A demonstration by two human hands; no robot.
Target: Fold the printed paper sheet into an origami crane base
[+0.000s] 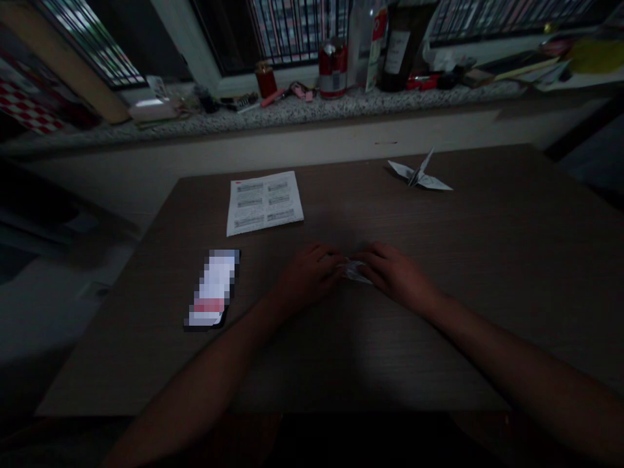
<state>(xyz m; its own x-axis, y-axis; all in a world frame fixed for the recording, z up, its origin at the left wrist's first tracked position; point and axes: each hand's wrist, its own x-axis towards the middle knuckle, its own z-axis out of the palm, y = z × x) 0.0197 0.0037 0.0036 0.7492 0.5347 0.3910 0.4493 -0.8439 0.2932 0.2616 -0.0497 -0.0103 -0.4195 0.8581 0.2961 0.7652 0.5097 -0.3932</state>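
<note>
A small piece of folded paper (357,270) lies on the brown table (302,351), between my two hands. My left hand (312,274) has its fingers bent together on the paper's left side. On the right side of the paper, my right hand (394,273) grips it with curled fingers. The fingers partly cover the paper, so its full shape is hidden. A folded paper crane (420,177) rests near the table's back edge. Farther left lies a printed sheet (266,203).
A lit phone (213,286) lies on the left of the table. Behind the table, a granite windowsill (287,116) holds a red can (333,68), a clear bottle (359,45), a dark pouch (400,49) and several small items.
</note>
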